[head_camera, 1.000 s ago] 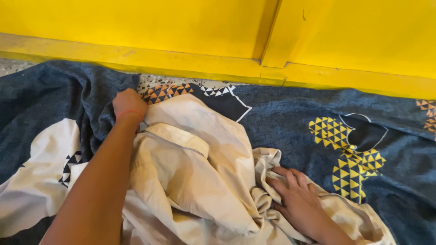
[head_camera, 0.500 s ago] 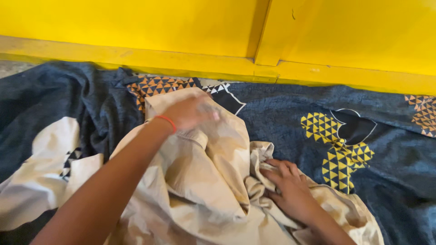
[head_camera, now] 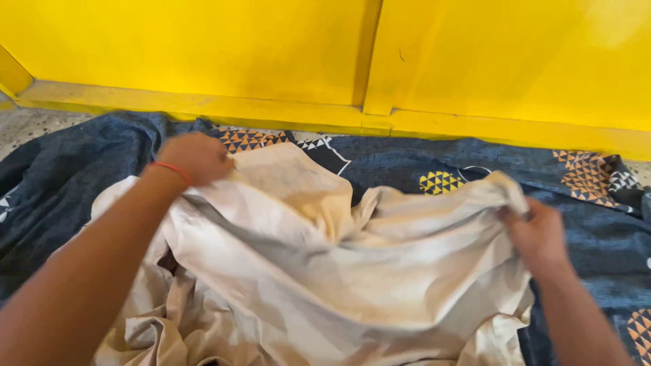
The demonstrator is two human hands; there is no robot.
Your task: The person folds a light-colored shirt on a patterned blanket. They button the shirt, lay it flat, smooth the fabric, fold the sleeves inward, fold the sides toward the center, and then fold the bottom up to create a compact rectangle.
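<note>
While stretched over the blue sheet (head_camera: 420, 163), held taut: beige cloth (head_camera: 352, 271), left hand (head_camera: 196, 157) and right hand (head_camera: 539, 234) fingers clamped on its far edges.

The garment (head_camera: 339, 271) is plain beige, yellowed near its upper fold; the bedsheet (head_camera: 420, 166) is dark blue-grey, printed with orange, yellow and white triangle patches towards its far edge; the wall (head_camera: 203, 47) is bright yellow; a thin red band (head_camera: 171, 169) circles one wrist.

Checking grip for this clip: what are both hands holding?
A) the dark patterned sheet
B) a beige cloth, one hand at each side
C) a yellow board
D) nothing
B: the left hand and right hand each grip an edge of the beige cloth, stretched between them.
</note>
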